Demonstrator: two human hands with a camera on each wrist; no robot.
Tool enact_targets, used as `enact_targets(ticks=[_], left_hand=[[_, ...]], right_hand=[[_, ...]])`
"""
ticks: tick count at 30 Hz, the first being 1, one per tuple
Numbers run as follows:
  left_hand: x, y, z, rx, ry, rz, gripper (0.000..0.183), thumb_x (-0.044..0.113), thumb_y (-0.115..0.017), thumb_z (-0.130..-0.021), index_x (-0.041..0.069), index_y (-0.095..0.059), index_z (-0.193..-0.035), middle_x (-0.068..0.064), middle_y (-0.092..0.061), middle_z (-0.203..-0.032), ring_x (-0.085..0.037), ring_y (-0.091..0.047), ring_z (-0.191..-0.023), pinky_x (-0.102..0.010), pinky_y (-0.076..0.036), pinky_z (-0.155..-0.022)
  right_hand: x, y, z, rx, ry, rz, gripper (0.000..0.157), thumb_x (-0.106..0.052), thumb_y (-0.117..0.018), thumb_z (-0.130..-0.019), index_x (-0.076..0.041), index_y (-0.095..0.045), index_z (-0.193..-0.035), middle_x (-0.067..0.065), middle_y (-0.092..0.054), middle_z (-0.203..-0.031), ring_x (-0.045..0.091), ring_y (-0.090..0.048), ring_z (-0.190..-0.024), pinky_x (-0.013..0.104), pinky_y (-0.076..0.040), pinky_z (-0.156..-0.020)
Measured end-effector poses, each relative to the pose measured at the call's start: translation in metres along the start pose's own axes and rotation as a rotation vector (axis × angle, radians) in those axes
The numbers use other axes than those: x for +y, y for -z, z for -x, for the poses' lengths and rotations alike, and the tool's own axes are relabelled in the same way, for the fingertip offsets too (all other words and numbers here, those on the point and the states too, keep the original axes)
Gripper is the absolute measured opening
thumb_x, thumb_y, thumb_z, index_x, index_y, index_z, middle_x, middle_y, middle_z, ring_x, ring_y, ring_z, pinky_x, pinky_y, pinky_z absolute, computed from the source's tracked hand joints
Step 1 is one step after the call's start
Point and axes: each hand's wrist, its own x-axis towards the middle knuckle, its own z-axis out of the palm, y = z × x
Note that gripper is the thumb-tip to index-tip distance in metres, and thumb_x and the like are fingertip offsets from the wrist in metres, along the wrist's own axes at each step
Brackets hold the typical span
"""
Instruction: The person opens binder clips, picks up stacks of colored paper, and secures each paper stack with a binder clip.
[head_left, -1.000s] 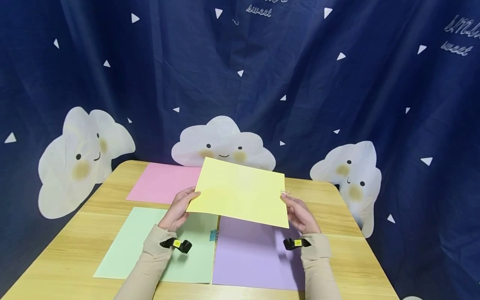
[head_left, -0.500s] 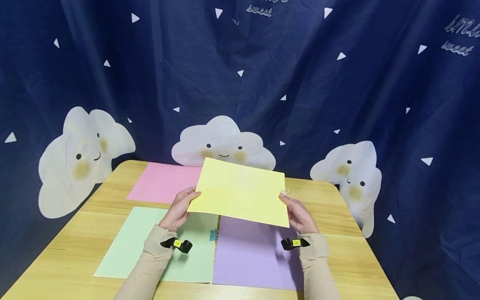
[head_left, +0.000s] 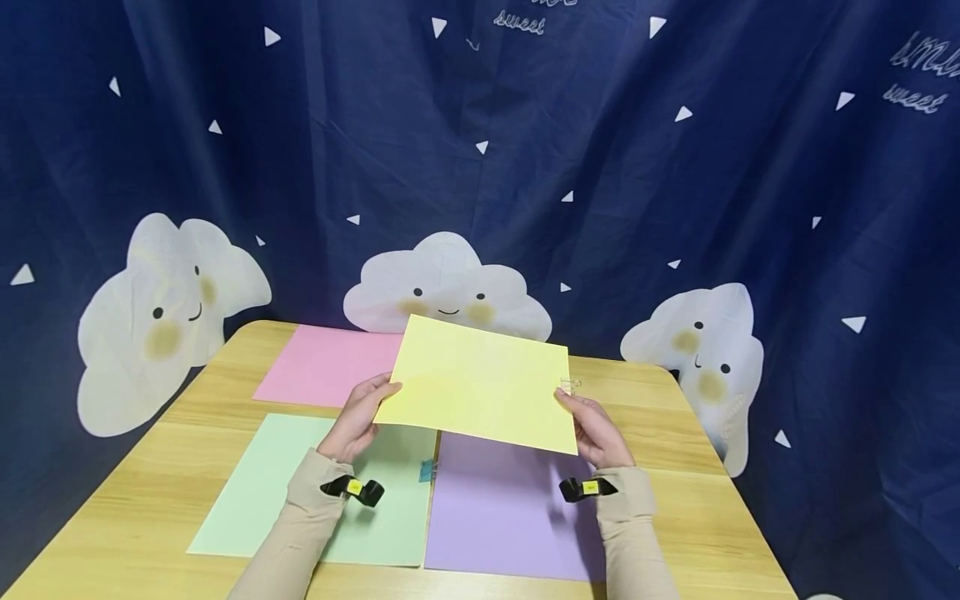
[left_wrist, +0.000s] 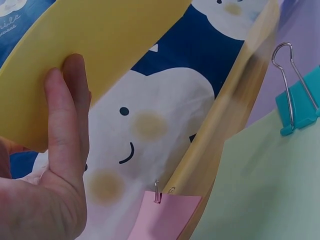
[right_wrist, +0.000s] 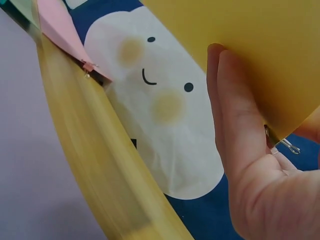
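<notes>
Both hands hold a yellow sheet of paper (head_left: 480,383) up above the table, tilted toward the head camera. My left hand (head_left: 358,419) pinches its left edge, thumb on the front and fingers flat behind, as the left wrist view shows. On the opposite edge my right hand (head_left: 600,429) pinches it the same way. A binder clip (right_wrist: 287,144) with wire handles grips that right edge beside the right thumb. Beneath the yellow paper lie a green sheet (head_left: 247,492) on the left and a purple sheet (head_left: 513,525) on the right.
A pink sheet (head_left: 322,367) lies at the table's back left, with a small clip (left_wrist: 157,195) on its edge. A teal binder clip (left_wrist: 302,107) sits on the green sheet's right edge. Behind the wooden table (head_left: 660,425) hangs a dark blue cloud-print curtain (head_left: 480,100).
My right hand has shifted slightly left and its thumb a little further in over the paper, so more of the clip shows. The left hand and the sheets on the table stay put.
</notes>
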Motion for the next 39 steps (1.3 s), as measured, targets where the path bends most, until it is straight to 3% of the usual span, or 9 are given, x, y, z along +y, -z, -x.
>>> enact_targets(ticks=[9, 16, 23, 32, 39], left_hand=[[0.0003, 0.0, -0.001, 0.006, -0.004, -0.023, 0.047, 0.016, -0.049, -0.11, -0.005, -0.04, -0.151, 0.008, -0.074, -0.096, -0.003, -0.072, -0.08, -0.017, -0.062, -0.068], [0.0018, -0.0012, -0.0004, 0.019, -0.004, -0.037, 0.048, 0.016, -0.05, -0.109, -0.005, -0.041, -0.15, 0.008, -0.074, -0.096, -0.003, -0.072, -0.08, -0.018, -0.063, -0.069], [0.0028, -0.002, 0.0007, 0.005, -0.006, -0.049, 0.048, 0.017, -0.05, -0.109, -0.004, -0.04, -0.151, 0.008, -0.074, -0.096, -0.003, -0.073, -0.079, -0.017, -0.062, -0.068], [0.0037, -0.0019, 0.0009, -0.009, -0.013, -0.055, 0.047, 0.02, -0.049, -0.11, -0.002, -0.04, -0.15, 0.009, -0.073, -0.096, -0.002, -0.073, -0.077, -0.015, -0.061, -0.064], [0.0057, -0.0024, 0.0028, -0.023, -0.02, -0.048, 0.047, 0.021, -0.048, -0.111, -0.004, -0.038, -0.15, 0.009, -0.073, -0.095, -0.002, -0.073, -0.077, -0.016, -0.061, -0.065]], right_hand=[[-0.0011, -0.0043, 0.001, 0.028, -0.004, 0.008, 0.025, -0.025, -0.05, -0.11, -0.013, -0.071, -0.103, -0.002, -0.079, -0.093, 0.009, -0.077, -0.084, 0.025, -0.066, -0.075], [0.0006, -0.0049, 0.0, 0.075, 0.007, 0.075, 0.023, -0.026, -0.052, -0.11, -0.014, -0.07, -0.102, -0.004, -0.078, -0.091, 0.008, -0.076, -0.082, 0.025, -0.065, -0.074], [0.0031, -0.0057, -0.0013, 0.106, 0.019, 0.113, 0.015, -0.024, -0.054, -0.109, -0.015, -0.065, -0.116, -0.005, -0.078, -0.093, 0.008, -0.076, -0.083, 0.025, -0.066, -0.073], [0.0027, -0.0094, -0.0026, 0.05, 0.03, 0.122, 0.044, -0.02, -0.05, -0.11, -0.003, -0.041, -0.15, -0.005, -0.077, -0.1, 0.008, -0.076, -0.088, 0.025, -0.065, -0.077], [0.0037, -0.0087, -0.0043, 0.023, 0.038, 0.098, 0.043, -0.018, -0.048, -0.111, -0.002, -0.039, -0.15, -0.003, -0.077, -0.101, 0.009, -0.076, -0.088, 0.025, -0.065, -0.077]])
